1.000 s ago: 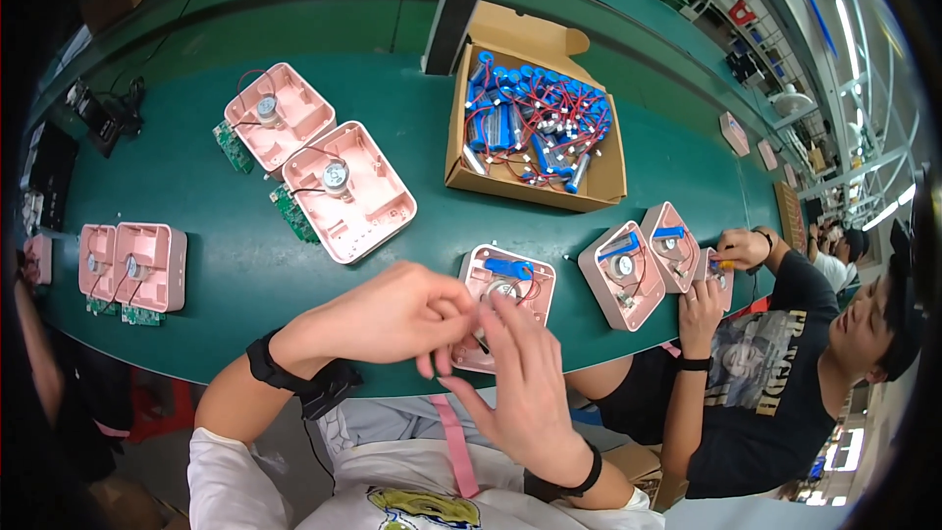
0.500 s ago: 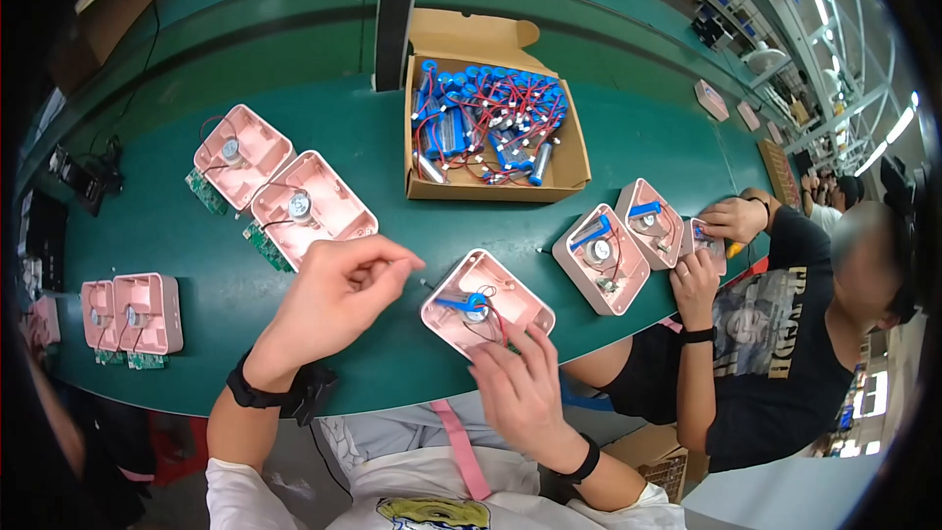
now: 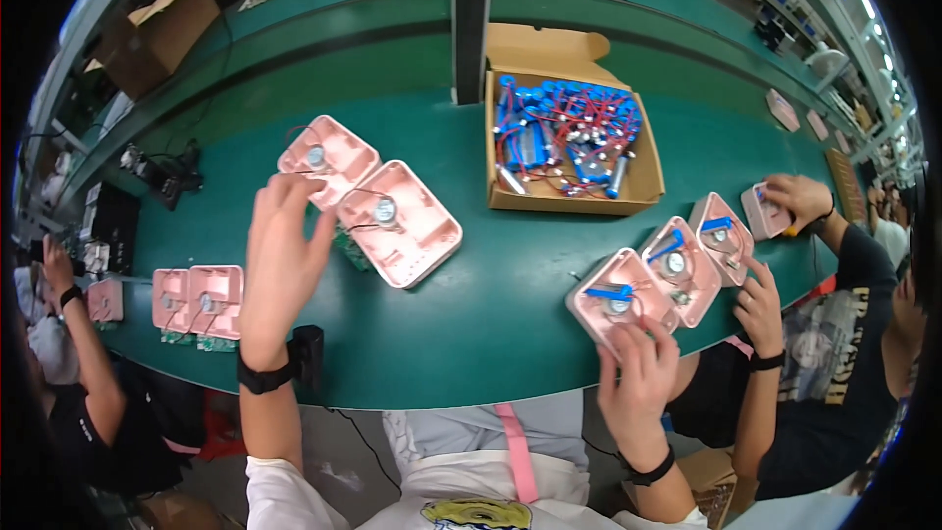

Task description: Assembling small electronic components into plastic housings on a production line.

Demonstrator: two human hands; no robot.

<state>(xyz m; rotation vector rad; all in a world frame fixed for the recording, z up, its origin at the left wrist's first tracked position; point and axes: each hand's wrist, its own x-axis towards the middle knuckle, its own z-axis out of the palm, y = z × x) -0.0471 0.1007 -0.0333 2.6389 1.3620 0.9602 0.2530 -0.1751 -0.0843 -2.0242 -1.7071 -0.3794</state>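
Note:
My right hand (image 3: 643, 378) grips the near rim of a pink plastic housing (image 3: 579, 311) on the right, which has a blue battery (image 3: 610, 291) and a round silver part inside. My left hand (image 3: 285, 260) is stretched over the near left side of another pink housing (image 3: 345, 137), thumb and fingers apart; whether it touches is unclear. Beside that one lies a further pink housing (image 3: 422, 245) with a round silver part (image 3: 385, 210), dark wires and a green circuit board (image 3: 350, 248) along its edge. The board of the far housing is hidden by my hand.
A cardboard box (image 3: 579, 204) of blue batteries with red wires stands at the back, beside a dark post (image 3: 470, 29). Two more battery-fitted housings (image 3: 677, 270) adjoin mine at right, near a co-worker's hand (image 3: 758, 309). Housings with green boards (image 3: 216, 299) lie far left.
My right hand has moved the battery-fitted housing rightward, up against the other fitted ones. My left hand has left the middle and reached to the left pair, its pinch opened. The view has shifted.

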